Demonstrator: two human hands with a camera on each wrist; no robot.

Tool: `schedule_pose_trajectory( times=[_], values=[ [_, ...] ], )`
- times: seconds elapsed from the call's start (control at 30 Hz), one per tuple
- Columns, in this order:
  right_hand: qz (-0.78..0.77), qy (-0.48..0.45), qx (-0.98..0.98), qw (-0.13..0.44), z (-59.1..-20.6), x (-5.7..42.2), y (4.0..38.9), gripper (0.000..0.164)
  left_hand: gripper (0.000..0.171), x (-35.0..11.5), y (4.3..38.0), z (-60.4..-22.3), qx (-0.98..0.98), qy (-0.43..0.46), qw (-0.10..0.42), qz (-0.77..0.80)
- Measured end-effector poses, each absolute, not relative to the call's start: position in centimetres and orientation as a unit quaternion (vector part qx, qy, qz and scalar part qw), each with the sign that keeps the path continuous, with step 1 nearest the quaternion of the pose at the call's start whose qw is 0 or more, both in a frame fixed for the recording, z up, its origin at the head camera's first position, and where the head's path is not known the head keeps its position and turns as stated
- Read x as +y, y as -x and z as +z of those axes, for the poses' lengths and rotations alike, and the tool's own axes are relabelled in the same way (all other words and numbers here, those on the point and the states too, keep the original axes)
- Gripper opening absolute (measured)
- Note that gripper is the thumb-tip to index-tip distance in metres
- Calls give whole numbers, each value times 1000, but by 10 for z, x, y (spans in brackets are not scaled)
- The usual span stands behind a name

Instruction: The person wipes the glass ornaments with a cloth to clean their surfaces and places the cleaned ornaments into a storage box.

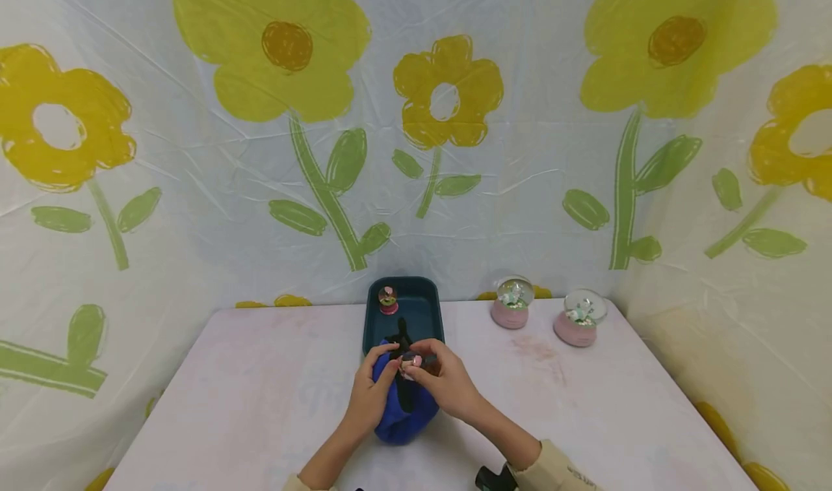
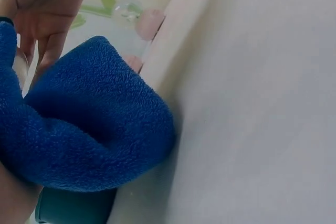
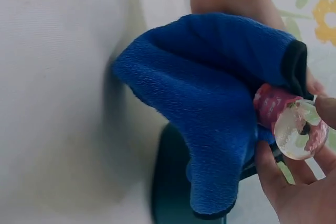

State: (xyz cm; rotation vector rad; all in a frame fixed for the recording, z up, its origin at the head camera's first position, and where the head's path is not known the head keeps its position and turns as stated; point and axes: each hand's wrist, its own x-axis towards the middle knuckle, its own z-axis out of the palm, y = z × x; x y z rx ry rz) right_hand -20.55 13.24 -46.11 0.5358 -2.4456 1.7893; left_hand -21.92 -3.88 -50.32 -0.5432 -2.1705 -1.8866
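Close to the table's front middle, my left hand (image 1: pixel 367 397) grips a blue towel (image 1: pixel 406 422) with dark edging, which hangs in folds below. My right hand (image 1: pixel 451 386) holds a small snow globe (image 3: pixel 294 124) between thumb and fingers. Its clear ball and pink base show in the right wrist view, the base against the towel (image 3: pixel 194 98). In the head view, the left thumb is close to the globe; whether it touches cannot be told. The left wrist view shows mostly towel (image 2: pixel 94 119), which hides much of the left hand.
Behind the hands lies a dark teal tray (image 1: pixel 422 307), a small pink-based snow globe (image 1: pixel 388 300) in its far left part. Two larger snow globes, one nearer the tray (image 1: pixel 511 305) and another snow globe (image 1: pixel 578 321), stand at the back right. A flowered curtain (image 1: pixel 533 209) hangs behind the table.
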Motion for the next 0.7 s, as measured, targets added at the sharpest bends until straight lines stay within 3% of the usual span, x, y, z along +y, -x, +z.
schedule_pose_trajectory(
  times=[0.27, 0.43, 0.7],
  values=[
    [633, -117, -763, 63, -449, 140, 213, 41, 28, -51, 232, -515, -727, 184, 110, -652],
    [678, -52, -731, 59, -439, 153, 226, 38, 30, -55, 227, -506, -726, 172, 85, -661],
    [645, -47, -759, 71, -424, 166, 276, 45, 31, -64, 210, -483, -727, 169, 71, -662]
  ],
)
